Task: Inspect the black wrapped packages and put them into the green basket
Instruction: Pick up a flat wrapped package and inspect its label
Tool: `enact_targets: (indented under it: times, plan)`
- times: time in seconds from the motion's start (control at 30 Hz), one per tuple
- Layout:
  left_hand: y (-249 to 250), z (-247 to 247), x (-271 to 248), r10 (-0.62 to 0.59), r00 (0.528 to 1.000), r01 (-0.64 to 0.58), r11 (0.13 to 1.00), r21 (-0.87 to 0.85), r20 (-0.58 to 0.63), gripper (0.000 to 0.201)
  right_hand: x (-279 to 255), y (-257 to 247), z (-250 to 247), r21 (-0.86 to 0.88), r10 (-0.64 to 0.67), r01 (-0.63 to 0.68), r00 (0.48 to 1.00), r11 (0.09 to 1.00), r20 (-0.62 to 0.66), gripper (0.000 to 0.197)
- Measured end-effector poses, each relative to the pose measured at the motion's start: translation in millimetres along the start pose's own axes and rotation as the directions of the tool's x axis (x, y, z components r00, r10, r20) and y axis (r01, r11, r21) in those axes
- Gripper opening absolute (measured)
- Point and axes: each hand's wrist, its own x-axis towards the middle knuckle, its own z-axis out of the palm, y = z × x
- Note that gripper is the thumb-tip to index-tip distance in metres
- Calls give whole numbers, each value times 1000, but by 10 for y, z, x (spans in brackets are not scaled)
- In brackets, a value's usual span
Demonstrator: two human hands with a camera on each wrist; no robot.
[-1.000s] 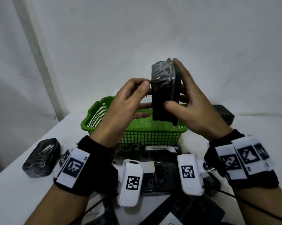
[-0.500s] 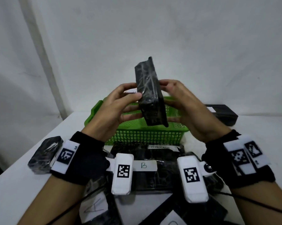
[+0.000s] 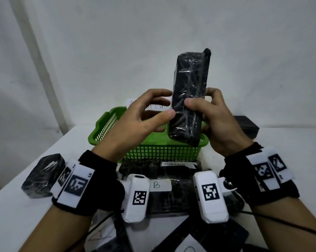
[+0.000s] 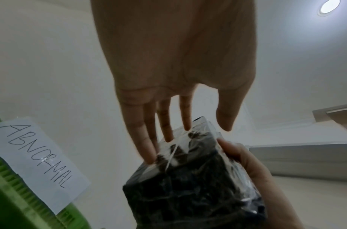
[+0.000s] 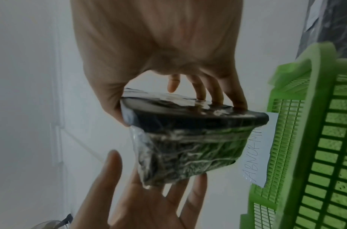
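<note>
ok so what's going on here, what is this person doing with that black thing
A person is holding a black wrapped package upright over the green basket, looking it over. The right hand grips it, thumb in front and fingers behind, while the left hand touches its side with straight fingers. The basket carries a paper label reading ABNORMAL. Another wrapped package lies on the white table by the left wrist, and more sit under the forearms. The held package is not yet in the basket.
</note>
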Motion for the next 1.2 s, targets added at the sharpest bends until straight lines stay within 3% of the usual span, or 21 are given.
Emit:
enact_targets:
  times: [0.1,0.17,0.27,0.4,0.47,0.6,0.8,0.93,1.03,1.1,1.2]
  plan:
    - [-11,-20,-6,-115,993,116,992,46,-25,74,0,3,21,-25,-17,18,999,1000,29,74]
    - [-13,-30,-17,-162,987,162,987,10,-11,84,-2,-5,5,-71,-17,22,997,997,74,90]
    - [-7,-23,-21,-151,989,151,988,-10,3,82,-18,-34,-5,-166,-7,29,991,986,131,107]
    - [-30,-83,3,-79,996,80,996,26,-30,84,-80,-143,-6,-214,17,44,960,976,278,86]
    - [-66,-157,2,-16,999,23,989,148,-46,92,-102,-230,-51,-146,88,-39,936,989,341,87]
    - [-147,-181,23,69,997,-58,969,242,-39,93,-91,-317,-101,16,126,-140,931,990,343,62]
    - [-203,-159,24,33,999,-33,998,57,9,83,-105,-200,66,-48,-66,77,980,996,190,61]
    - [-121,-142,27,14,1000,-12,997,-74,16,75,-100,-152,64,-68,-223,236,961,969,162,65]
    - [-21,-120,33,-89,996,85,976,-201,-9,49,-73,-111,33,-123,-274,306,935,944,225,73]
    - [25,-113,26,-144,989,130,952,-276,-30,42,-71,-100,11,-88,-237,272,928,958,288,70]
    - [35,-103,6,-122,992,113,933,-342,-7,44,-66,-143,-1,88,-140,119,942,989,303,32]
